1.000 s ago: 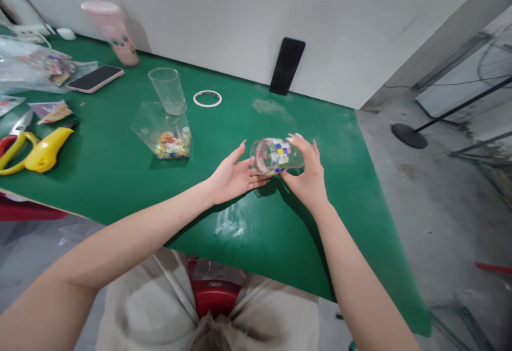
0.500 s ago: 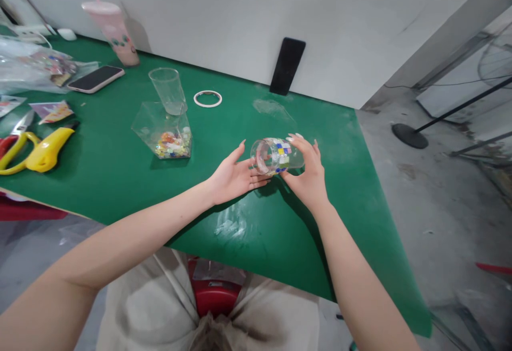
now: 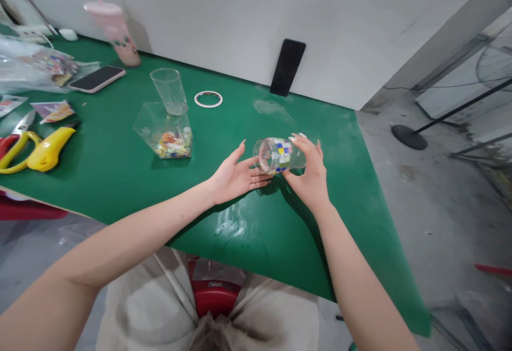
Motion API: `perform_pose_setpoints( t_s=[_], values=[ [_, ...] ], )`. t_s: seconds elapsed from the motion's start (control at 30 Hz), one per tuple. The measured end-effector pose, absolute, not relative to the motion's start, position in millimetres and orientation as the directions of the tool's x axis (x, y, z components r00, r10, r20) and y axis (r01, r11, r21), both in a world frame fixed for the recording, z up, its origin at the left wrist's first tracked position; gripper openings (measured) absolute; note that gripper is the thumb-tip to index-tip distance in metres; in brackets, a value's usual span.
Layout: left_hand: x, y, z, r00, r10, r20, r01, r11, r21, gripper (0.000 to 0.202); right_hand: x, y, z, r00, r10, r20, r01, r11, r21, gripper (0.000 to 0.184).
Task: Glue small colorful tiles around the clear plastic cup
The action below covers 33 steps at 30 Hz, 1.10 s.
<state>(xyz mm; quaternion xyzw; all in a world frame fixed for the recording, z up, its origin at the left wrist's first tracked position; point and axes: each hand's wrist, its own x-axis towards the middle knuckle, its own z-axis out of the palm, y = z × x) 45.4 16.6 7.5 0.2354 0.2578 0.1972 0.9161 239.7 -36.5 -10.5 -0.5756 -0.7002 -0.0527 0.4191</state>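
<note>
Right hand [image 3: 311,177] grips the clear cup [image 3: 296,158] sideways over the green table [image 3: 352,175], left hand [image 3: 228,180] spread slack at its rim — coloured tiles [image 3: 282,151] cover part, the right end looks bare, loose pieces [image 3: 174,145] lie in the clear container [image 3: 149,122].

One tiled cup [image 3: 282,153] plus one bare cup [image 3: 170,90] towards ten o'clock — two cups; one container [image 3: 147,122], one tumbler [image 3: 114,31], one ring [image 3: 208,106].

clear cup [image 3: 279,156] | multicolored square tiles [image 3: 284,151] | lying sideways | in right fingers [image 3: 308,148]
</note>
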Motion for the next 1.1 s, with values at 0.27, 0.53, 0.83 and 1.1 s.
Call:
perform_pose_setpoints(
  t_s=[0.27,0.53,0.83,1.1],
  values=[
    [45,18,5,0.804,0.474,-0.359,-0.236,0.808,0.54,0.072,240,-36,-11,0.002,0.751,0.661,0.856,0.34,-0.389,0.056],
    [45,18,7,0.81,0.466,-0.356,-0.232,0.812,0.536,0.073,240,-36,-11,0.002,0.753,0.658,0.859,0.336,-0.387,0.054],
    [44,19,6,0.79,0.512,-0.338,-0.238,0.763,0.6,0.077,236,-38,-20,0.344,0.828,0.443,0.675,0.11,-0.73,0.06],
    [38,22,10,0.617,0.694,-0.371,-0.099,0.536,0.838,0.054,248,-28,-35,0.246,0.897,0.367,0.796,0.029,-0.604,0.074]
  ],
)
